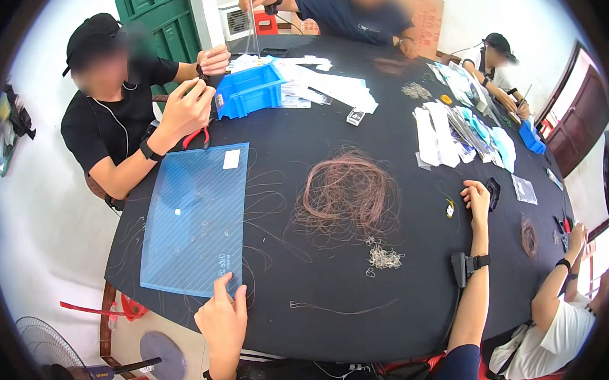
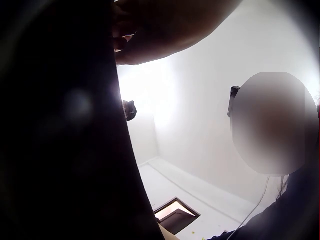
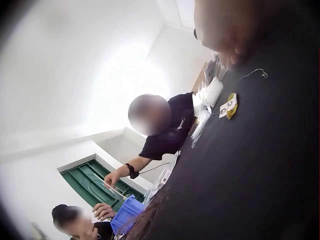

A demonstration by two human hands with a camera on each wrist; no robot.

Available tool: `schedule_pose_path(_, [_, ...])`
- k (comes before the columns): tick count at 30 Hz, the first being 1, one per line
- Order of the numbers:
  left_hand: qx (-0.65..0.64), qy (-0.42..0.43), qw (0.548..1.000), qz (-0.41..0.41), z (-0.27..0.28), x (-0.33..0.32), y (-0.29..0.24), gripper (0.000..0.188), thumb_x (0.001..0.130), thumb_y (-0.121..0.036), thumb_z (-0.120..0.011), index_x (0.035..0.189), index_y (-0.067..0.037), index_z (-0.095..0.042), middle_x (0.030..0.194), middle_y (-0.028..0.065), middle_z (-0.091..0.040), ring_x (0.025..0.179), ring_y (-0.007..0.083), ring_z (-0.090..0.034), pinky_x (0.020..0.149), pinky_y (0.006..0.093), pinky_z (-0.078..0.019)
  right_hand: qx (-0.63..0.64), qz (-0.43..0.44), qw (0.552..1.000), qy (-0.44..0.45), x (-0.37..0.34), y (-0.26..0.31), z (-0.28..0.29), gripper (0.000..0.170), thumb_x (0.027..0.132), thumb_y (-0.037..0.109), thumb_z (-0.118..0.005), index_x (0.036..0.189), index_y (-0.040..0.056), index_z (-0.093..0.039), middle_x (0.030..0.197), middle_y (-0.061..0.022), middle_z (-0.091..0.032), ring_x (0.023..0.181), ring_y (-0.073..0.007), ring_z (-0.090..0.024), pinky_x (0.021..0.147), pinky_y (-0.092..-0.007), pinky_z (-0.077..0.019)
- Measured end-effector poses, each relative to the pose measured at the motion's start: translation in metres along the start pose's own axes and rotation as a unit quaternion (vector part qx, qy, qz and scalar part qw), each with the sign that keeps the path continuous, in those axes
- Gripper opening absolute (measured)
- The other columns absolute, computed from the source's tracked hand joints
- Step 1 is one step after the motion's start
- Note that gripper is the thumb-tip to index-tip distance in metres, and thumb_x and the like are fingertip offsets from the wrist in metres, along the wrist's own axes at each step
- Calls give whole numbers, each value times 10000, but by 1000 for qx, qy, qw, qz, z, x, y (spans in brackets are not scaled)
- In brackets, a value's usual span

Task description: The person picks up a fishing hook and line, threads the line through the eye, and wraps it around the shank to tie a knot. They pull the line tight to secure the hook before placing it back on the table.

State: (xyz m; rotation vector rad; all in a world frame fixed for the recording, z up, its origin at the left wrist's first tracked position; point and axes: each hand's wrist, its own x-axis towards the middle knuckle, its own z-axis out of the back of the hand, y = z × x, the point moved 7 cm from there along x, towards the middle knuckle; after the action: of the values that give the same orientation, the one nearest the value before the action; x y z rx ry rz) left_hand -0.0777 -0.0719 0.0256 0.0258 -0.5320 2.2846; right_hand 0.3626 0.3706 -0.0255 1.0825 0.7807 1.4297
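My left hand [image 1: 222,319] is at the near edge of a translucent blue striped plastic folder [image 1: 194,195], its extended index finger on the lower right corner. In the left wrist view that hand [image 2: 170,27] is dark against the bright ceiling. My right hand [image 1: 477,199] rests on the black table, fingers loosely bent, beside a small black case [image 1: 494,192]. A small yellow packet [image 1: 449,208] lies to its left. Between my hands are a tangled coil of brown line [image 1: 349,191], a pile of small metal hooks or clips [image 1: 385,257] and a loose strand [image 1: 344,309].
A blue bin [image 1: 249,90] and white papers [image 1: 327,87] lie toward the back, with red-handled pliers [image 1: 197,137] near the folder. Packaged strips [image 1: 462,135] are spread at the right. Several people sit around the table. A fan [image 1: 61,370] stands at lower left.
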Motion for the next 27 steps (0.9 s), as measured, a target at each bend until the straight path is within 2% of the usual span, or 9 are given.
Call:
schedule_pose_path(12, [58,-16,998,-28,-2,2,-3,306,884,-268,-645,1096,-60,-573,549,81,-602,508,284,-616,491,380,-455,-75,18,997,-10,-5,11,-5,242,885,69,-450,976,32,-670,693,-18,-635,539,-43,-501,450,-191,-376])
schedule_pose_path(18, [-26,21,999,14,6,6,4,242,882,-228,-638,1079,-91,-606,538,53,-556,507,264,-580,524,392,-418,-78,23,997,-11,-3,9,-5,241,877,62,-455,953,32,-682,684,-25,-644,538,-57,-514,475,-209,-401])
schedule_pose_path(27, [26,38,999,-13,3,6,-1,278,883,-231,-639,1106,-75,-580,556,59,-583,522,267,-604,535,385,-439,-76,21,997,-14,-6,14,-7,235,880,73,-461,951,33,-682,673,-18,-634,530,-59,-502,460,-210,-383])
